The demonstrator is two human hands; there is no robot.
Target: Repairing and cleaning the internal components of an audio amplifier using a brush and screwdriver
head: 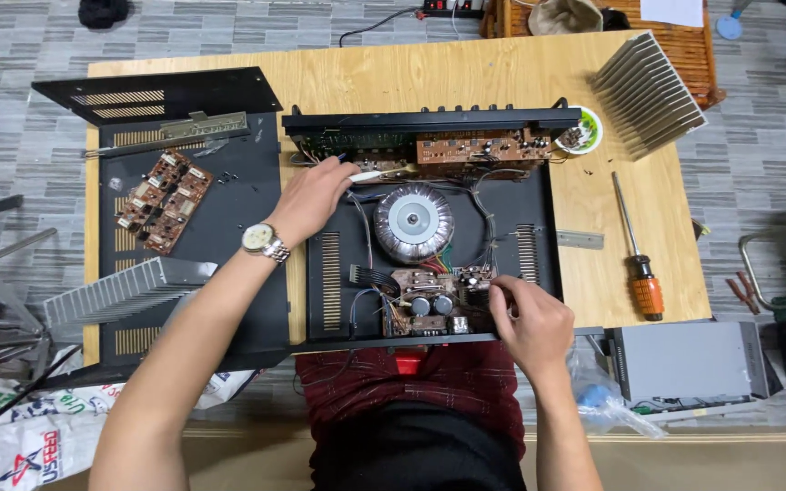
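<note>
An opened black amplifier chassis (525,195) lies on the wooden table (466,73), with a round silver toroidal transformer (413,221) in its middle. My left hand (313,195), a watch on its wrist, holds a thin white tool (373,175) near the brown front circuit board (479,145). My right hand (529,318) rests on the small brown board with capacitors (429,305) at the chassis's near edge, fingers pinching at its right end. What the fingers hold is hidden.
The black cover panel (229,227) lies left with a loose circuit board (164,200) and finned heatsink (120,291). Another heatsink (648,91), a small dish of screws (582,135), an orange-handled screwdriver (639,264) and a grey box (689,359) lie right.
</note>
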